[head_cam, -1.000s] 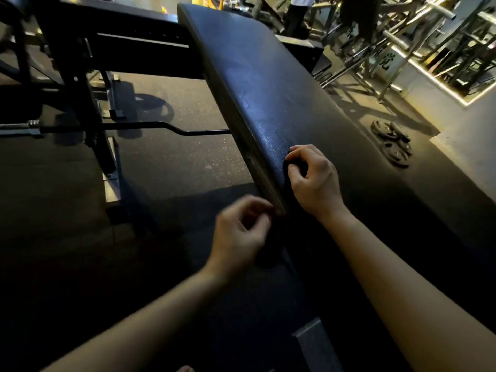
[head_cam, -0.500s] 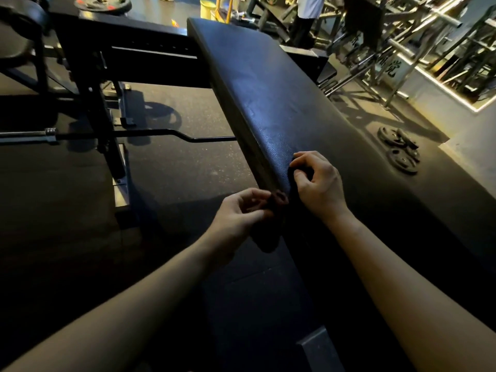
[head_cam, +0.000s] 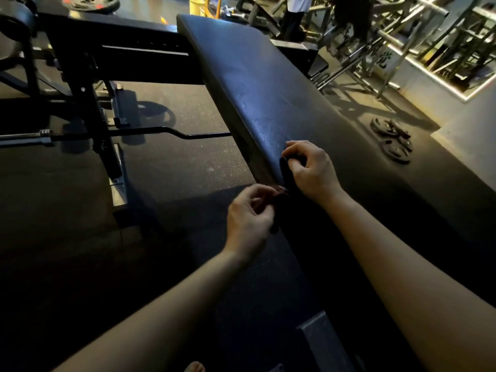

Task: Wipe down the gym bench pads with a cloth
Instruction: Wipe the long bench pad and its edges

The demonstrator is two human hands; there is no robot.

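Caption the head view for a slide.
Left hand and right hand pinch a dark cloth at the edge of the black vinyl bench pad.

The cloth (head_cam: 285, 171) is nearly lost, dark against the dark bench pad (head_cam: 255, 84). My right hand (head_cam: 314, 167) covers most of it and my left hand (head_cam: 249, 218) hides the corner it pinches, so I can't trace its outline. The pad's near end sinks into shadow. The barbell (head_cam: 161, 131) runs off the left edge, and the top edge cuts off a standing person (head_cam: 294, 14).
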